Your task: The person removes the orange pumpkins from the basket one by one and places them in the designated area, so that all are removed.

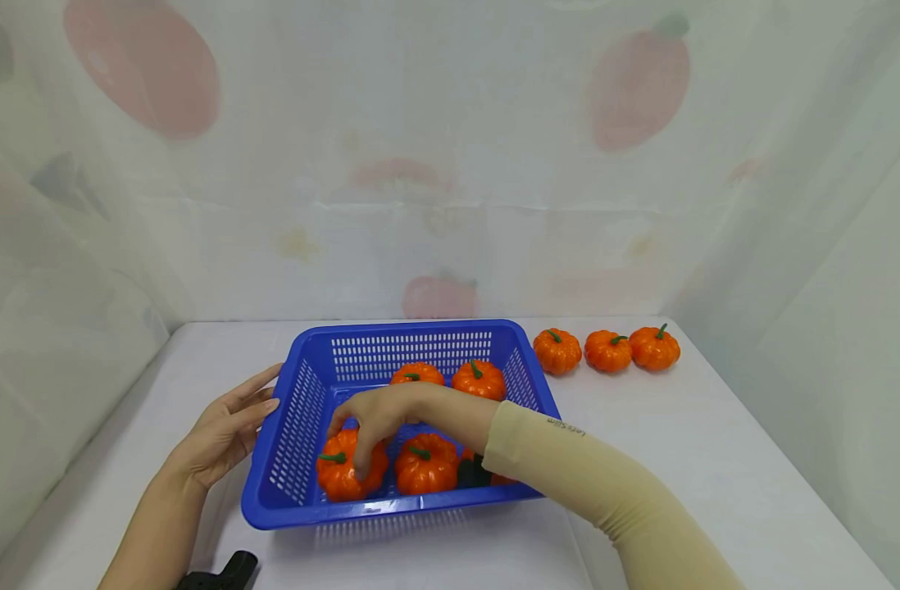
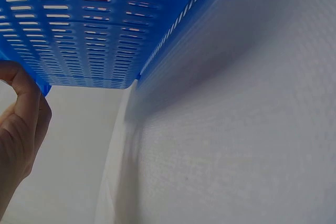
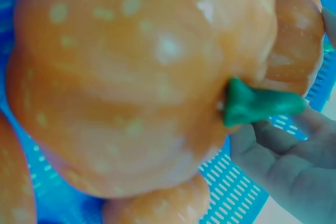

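A blue plastic basket (image 1: pixel 398 512) stands on the white table, with several orange pumpkins inside. My left hand (image 1: pixel 225 430) holds the basket's left rim, thumb on the near side of the fingers; the left wrist view shows the fingers (image 2: pixel 26 93) at the rim beside the slotted wall. Inside the basket, my right hand (image 1: pixel 379 414) grips a pumpkin (image 1: pixel 339 475) in the front left corner, fingers bent over its top and side. Next to it sits another pumpkin (image 1: pixel 426 465). In the right wrist view a near pumpkin (image 3: pixel 142 77) with a green stem covers much of the scene.
Two pumpkins (image 1: pixel 479 380) lie at the basket's back, and my right forearm partly hides others. Outside, to the right, a row of three pumpkins (image 1: pixel 608 351) lies along the table's back edge. A black object (image 1: pixel 236 569) shows by my left wrist. White curtains (image 1: pixel 494 164) surround the table.
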Demonstrator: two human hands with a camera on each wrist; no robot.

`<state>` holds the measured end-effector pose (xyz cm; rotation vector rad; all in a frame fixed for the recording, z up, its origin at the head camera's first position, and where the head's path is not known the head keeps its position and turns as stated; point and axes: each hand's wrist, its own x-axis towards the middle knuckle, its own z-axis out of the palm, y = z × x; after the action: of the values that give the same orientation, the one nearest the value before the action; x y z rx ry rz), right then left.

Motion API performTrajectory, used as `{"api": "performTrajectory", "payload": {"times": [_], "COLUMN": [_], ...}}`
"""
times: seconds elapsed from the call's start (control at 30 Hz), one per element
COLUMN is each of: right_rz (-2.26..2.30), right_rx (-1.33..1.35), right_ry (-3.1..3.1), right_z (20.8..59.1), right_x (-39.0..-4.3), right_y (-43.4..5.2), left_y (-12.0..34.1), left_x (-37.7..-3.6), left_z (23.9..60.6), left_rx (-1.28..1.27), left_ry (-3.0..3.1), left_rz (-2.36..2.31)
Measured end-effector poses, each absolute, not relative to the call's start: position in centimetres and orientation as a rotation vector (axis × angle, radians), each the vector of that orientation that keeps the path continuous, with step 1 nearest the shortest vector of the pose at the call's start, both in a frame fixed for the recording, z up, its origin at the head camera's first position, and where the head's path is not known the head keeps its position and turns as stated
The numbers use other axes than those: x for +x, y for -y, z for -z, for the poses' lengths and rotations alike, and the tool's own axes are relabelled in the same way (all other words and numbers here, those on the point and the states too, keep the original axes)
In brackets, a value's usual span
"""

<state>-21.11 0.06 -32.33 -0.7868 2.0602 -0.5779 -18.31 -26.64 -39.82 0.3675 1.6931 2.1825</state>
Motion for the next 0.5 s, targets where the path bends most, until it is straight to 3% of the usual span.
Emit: {"api": "performTrajectory", "payload": {"times": [0.5], "right_rz": [0.623], "right_rx": [-0.917], "right_ry": [-2.098], "right_z": [29.4], "right_x": [-22.9], "right_y": [-2.4], "left_y": [26.6], "left_x": [-18.3], "left_z": [39.8], "left_rx": [0.373], "left_ry": [-1.682], "left_rz": [-2.189]}}
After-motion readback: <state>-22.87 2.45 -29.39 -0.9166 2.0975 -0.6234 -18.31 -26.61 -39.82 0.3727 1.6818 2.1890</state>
